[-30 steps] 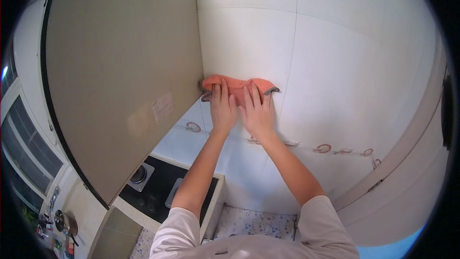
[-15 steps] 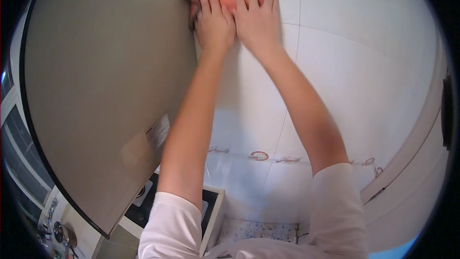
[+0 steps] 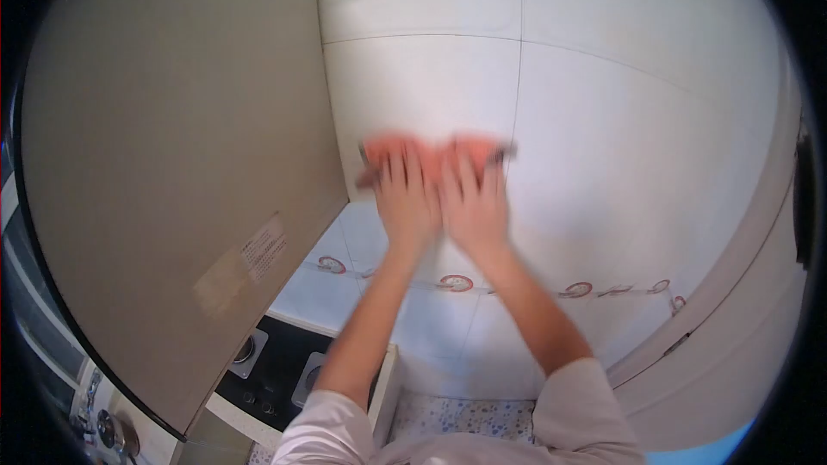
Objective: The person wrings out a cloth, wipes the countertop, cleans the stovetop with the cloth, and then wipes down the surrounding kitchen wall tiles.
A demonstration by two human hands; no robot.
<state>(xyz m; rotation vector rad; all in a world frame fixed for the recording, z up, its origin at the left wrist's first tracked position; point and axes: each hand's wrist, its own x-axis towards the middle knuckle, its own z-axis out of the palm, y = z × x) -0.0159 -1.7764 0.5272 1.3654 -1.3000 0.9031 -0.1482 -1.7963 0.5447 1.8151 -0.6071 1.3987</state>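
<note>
An orange cloth (image 3: 438, 155) with dark edges lies against the white tiled wall (image 3: 422, 82), slightly blurred by motion. My left hand (image 3: 408, 202) presses on its left half with the fingers spread and pointing up. Beside it, my right hand (image 3: 474, 207) lies flat on the right half, fingers apart. The two hands nearly touch at the thumbs. Dark corners of the cloth stick out at both sides. The part of the cloth under the palms is hidden.
A large grey-brown cabinet side (image 3: 181, 138) with a label (image 3: 264, 247) stands at the left. Below it is a black gas stove (image 3: 274, 379). A pot (image 3: 116, 432) is at the lower left, a white door (image 3: 732, 353) at the right, and speckled floor (image 3: 465, 416) below.
Both hands and the cloth went up the wall to near the top of the view, then came back down to mid-height. The view has shifted too.
</note>
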